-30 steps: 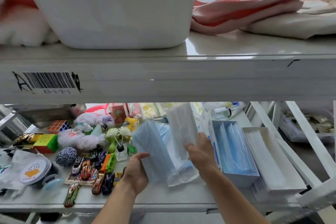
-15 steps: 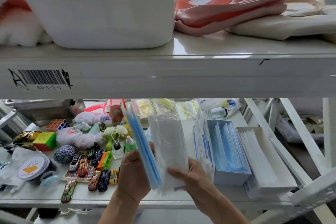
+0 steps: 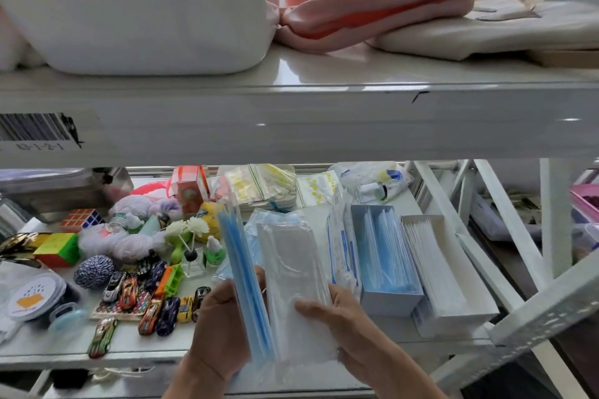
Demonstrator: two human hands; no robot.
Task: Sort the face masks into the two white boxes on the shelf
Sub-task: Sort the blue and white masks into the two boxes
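My left hand [image 3: 217, 330] grips a stack of blue face masks [image 3: 243, 272] held on edge above the shelf's front. Just to its right, my right hand [image 3: 340, 321] holds a clear-wrapped pack of white masks [image 3: 293, 275] upright. Further right stand two white boxes: the nearer one [image 3: 389, 300] holds blue masks, the right one [image 3: 453, 317] holds white masks. A printed plastic mask bag [image 3: 342, 243] leans against the blue-mask box.
Toy cars [image 3: 152, 304], puzzle cubes [image 3: 58, 248], a yarn ball [image 3: 94, 270] and small bottles crowd the shelf's left half. Zip bags [image 3: 259, 186] lie at the back. The upper shelf [image 3: 291, 120] with a white basket [image 3: 139, 10] hangs close overhead. White frame bars [image 3: 551, 301] run along the right.
Both hands have pulled the masks nearer to the shelf's front edge. The blue stack has turned edge-on and split from the white pack, which my right hand now holds from below.
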